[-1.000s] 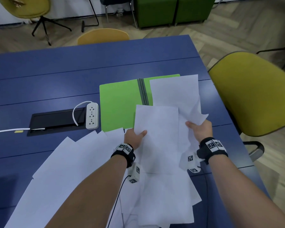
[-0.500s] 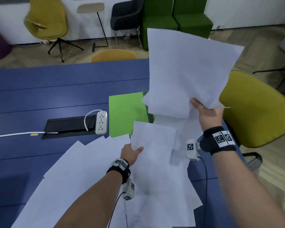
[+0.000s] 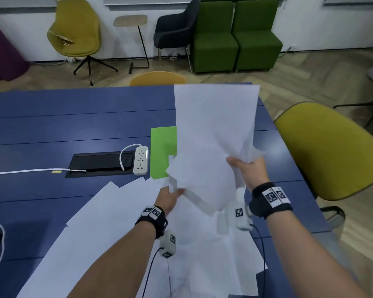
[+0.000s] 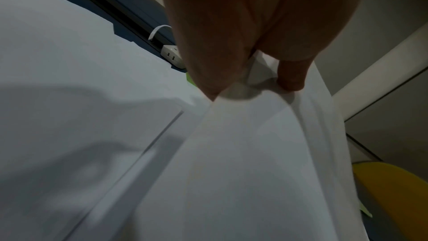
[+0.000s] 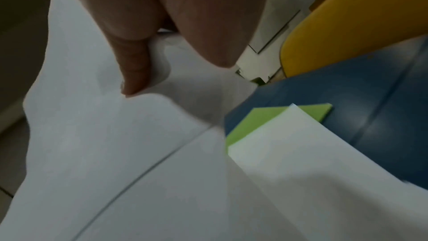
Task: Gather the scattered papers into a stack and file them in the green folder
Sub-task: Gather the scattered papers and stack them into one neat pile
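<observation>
Gripping raised papers [image 3: 213, 147] at their lower edge, right hand [image 3: 251, 172] and left hand [image 3: 169, 197] pinch sheets between thumb and fingers [image 4: 290, 76] above the green folder [image 3: 163, 151].

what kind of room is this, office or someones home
Most likely an office meeting room or shared workspace: a long blue table with a built-in cable box and power strip, several mustard chairs, and green lounge seats along the wall.

blue table [image 3: 73, 117]: loose papers [image 3: 108, 214], green folder [image 3: 162, 147], power strip [image 3: 140, 160].
</observation>
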`<state>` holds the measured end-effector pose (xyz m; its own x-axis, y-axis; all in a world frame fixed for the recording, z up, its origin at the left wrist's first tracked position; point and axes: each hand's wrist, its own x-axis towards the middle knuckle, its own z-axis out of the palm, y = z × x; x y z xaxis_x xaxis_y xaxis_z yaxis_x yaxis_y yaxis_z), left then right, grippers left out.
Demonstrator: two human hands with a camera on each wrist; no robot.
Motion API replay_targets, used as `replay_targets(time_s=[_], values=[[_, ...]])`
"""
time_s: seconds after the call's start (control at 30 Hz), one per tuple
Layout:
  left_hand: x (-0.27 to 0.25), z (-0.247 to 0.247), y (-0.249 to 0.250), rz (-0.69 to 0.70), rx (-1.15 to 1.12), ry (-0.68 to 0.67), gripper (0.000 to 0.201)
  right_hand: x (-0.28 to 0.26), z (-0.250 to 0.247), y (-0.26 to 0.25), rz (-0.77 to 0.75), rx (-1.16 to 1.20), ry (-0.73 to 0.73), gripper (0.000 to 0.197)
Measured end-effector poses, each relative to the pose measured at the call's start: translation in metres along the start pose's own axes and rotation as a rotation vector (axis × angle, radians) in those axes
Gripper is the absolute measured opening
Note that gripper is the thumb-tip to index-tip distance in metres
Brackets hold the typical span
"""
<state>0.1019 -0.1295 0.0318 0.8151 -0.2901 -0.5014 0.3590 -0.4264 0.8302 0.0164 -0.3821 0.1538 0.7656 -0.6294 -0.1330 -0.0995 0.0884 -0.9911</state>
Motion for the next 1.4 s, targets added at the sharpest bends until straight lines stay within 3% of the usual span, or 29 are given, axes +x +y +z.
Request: replay_targets(time_s=[0.03, 0.1, 0.17, 0.3, 0.47, 0.57, 0.67, 0.73, 0.83, 0.93, 1.03, 1.1, 1.17, 1.3, 1.4], values=[[-0.003, -0.002, 0.002, -0.022, 0.004, -0.006, 0.009, -0.001, 0.0, 0.013, 0.035, -0.02, -0.016, 0.033], [-0.004, -0.006, 0.003, -0.091, 0.048, -0.004, 0.027, -0.006, -0.003, 0.038, 0.111, -0.058, -0.052, 0.035], [-0.006, -0.01, 0.001, -0.16, 0.006, -0.014, 0.02, -0.012, -0.007, 0.061, 0.217, -0.082, -0.089, 0.045], [-0.008, -0.017, -0.013, -0.228, -0.362, -0.145, 0.037, -0.026, -0.018, 0.097, 0.389, -0.225, -0.2, 0.048], [-0.015, -0.027, -0.019, -0.291, -0.644, -0.27, 0.05, -0.039, -0.024, 0.124, 0.484, -0.432, -0.375, 0.051], [-0.023, -0.025, -0.02, -0.305, -0.567, -0.315, 0.054, -0.047, -0.015, 0.124, 0.495, -0.481, -0.416, 0.037], [-0.024, -0.017, -0.026, -0.183, -0.22, -0.171, 0.042, -0.048, -0.007, 0.13, 0.523, -0.435, -0.434, 0.039], [-0.017, -0.013, -0.036, -0.122, -0.106, -0.093, 0.038, -0.045, -0.005, 0.135, 0.524, -0.415, -0.388, 0.041], [-0.008, -0.014, -0.043, -0.092, -0.062, -0.077, 0.034, -0.035, -0.012, 0.138, 0.486, -0.384, -0.175, 0.024], [-0.008, -0.022, -0.035, -0.017, -0.024, -0.114, 0.038, -0.03, -0.022, 0.138, 0.471, -0.269, -0.006, 0.045], [-0.011, -0.03, -0.014, 0.057, -0.071, -0.161, 0.047, -0.032, -0.018, 0.127, 0.421, -0.111, -0.068, 0.032], [-0.012, -0.033, 0.001, 0.111, -0.106, -0.157, 0.053, -0.031, -0.013, 0.117, 0.405, -0.036, -0.163, 0.061], [-0.015, -0.034, 0.019, 0.159, -0.13, -0.139, 0.054, -0.027, -0.008, 0.107, 0.352, -0.016, -0.223, 0.07], [-0.025, -0.034, 0.059, 0.287, -0.189, -0.051, 0.03, -0.018, 0.008, 0.064, 0.206, 0.067, -0.153, 0.033], [-0.035, -0.036, 0.083, 0.377, -0.22, 0.044, 0.026, -0.008, 0.014, 0.043, 0.082, 0.089, -0.104, 0.032]])
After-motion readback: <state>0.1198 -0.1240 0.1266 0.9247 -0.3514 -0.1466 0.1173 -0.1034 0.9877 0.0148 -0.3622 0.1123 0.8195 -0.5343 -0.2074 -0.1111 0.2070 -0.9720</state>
